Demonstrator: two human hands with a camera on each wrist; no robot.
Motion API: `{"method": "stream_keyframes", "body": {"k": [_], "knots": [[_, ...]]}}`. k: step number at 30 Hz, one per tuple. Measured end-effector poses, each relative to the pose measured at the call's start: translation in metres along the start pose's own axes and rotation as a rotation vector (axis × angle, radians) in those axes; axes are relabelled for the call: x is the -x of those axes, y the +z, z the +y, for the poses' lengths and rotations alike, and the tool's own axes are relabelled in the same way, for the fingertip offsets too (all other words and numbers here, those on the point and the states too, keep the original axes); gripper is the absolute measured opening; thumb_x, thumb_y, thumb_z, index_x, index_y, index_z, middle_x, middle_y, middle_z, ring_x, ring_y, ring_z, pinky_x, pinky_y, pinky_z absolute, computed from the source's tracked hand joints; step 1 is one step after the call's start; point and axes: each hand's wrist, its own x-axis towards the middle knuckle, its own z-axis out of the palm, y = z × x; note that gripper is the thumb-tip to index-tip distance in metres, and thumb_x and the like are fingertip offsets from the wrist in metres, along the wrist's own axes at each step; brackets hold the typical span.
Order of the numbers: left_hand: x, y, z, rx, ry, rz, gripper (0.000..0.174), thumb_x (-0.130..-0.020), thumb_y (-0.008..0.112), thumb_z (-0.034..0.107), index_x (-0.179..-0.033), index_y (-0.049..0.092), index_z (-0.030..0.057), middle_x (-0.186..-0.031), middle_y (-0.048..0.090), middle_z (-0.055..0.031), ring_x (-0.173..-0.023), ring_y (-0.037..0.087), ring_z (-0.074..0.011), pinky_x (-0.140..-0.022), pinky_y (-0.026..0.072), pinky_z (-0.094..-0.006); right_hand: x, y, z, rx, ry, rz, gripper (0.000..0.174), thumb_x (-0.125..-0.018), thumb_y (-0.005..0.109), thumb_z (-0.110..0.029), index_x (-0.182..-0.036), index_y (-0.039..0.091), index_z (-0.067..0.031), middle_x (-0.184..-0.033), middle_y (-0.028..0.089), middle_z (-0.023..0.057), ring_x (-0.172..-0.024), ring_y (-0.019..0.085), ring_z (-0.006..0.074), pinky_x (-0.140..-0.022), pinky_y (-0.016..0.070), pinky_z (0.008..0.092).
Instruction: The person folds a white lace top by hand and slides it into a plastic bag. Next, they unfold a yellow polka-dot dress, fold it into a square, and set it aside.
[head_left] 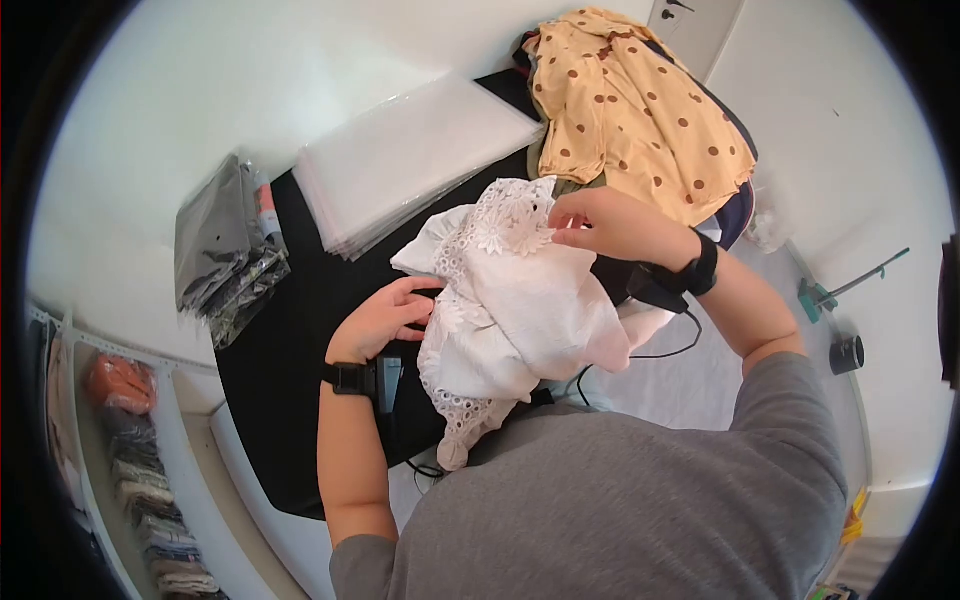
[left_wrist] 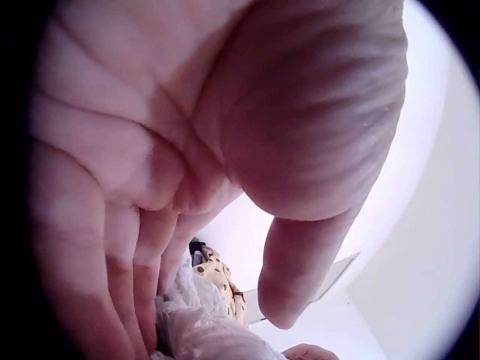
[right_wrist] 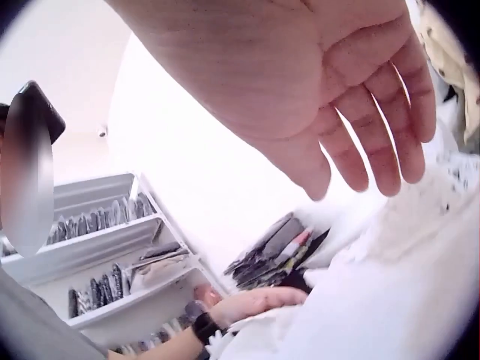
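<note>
A white garment with lace and flower trim (head_left: 530, 310) lies bunched on the black table (head_left: 290, 400), in front of the person. The left hand (head_left: 385, 318) is at its left edge, fingers loosely bent; in the left wrist view that hand (left_wrist: 202, 135) shows its palm, with the white cloth (left_wrist: 202, 322) beyond the fingers. At the upper right of the garment is the right hand (head_left: 615, 225), fingertips close to the lace. From the right wrist view, the right hand (right_wrist: 330, 97) has its fingers extended above the white cloth (right_wrist: 390, 277), with nothing between them.
Clear plastic bags (head_left: 410, 150) lie stacked at the table's back. Packaged dark garments (head_left: 225, 250) are on the left. A yellow dotted garment (head_left: 630, 110) lies on a pile at the back right. Shelves (head_left: 110, 440) hold packaged clothes, and a black cable (head_left: 670, 352) hangs by the right arm.
</note>
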Motion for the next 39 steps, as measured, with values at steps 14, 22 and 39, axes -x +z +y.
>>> {"method": "stream_keyframes", "body": {"k": [14, 22, 39], "knots": [[0.021, 0.041, -0.012, -0.511, 0.116, 0.064, 0.036, -0.082, 0.065, 0.014, -0.113, 0.057, -0.003, -0.105, 0.064, -0.0074, -0.094, 0.058, -0.0131, -0.085, 0.0462, -0.0296, -0.08, 0.089, 0.014, 0.457, -0.011, 0.214, 0.032, -0.081, 0.062, -0.03, -0.098, 0.059, -0.003, -0.094, 0.062, 0.016, -0.09, 0.059, 0.0341, -0.077, 0.0475, 0.0416], [0.056, 0.05, 0.002, -0.423, 0.148, 0.345, 0.033, -0.084, 0.053, 0.003, -0.116, 0.051, -0.002, -0.103, 0.059, -0.0053, -0.094, 0.053, -0.0106, -0.086, 0.0414, -0.025, -0.054, -0.007, 0.044, -0.066, 0.03, 0.37, 0.016, -0.088, 0.053, -0.018, -0.085, 0.055, -0.0028, -0.071, 0.054, 0.0048, -0.068, 0.051, 0.0134, -0.064, 0.0432, 0.0298], [0.194, 0.017, 0.156, -0.541, 0.882, 1.043, 0.036, -0.08, 0.058, -0.003, -0.114, 0.049, 0.0026, -0.106, 0.057, -0.0058, -0.097, 0.054, -0.0112, -0.086, 0.0428, -0.0244, 0.047, -0.159, -0.002, -1.009, -0.592, 1.174, 0.017, -0.098, 0.044, -0.017, -0.105, 0.05, -0.0026, -0.101, 0.061, 0.0063, -0.095, 0.058, 0.0141, -0.085, 0.0467, 0.0291]]}}
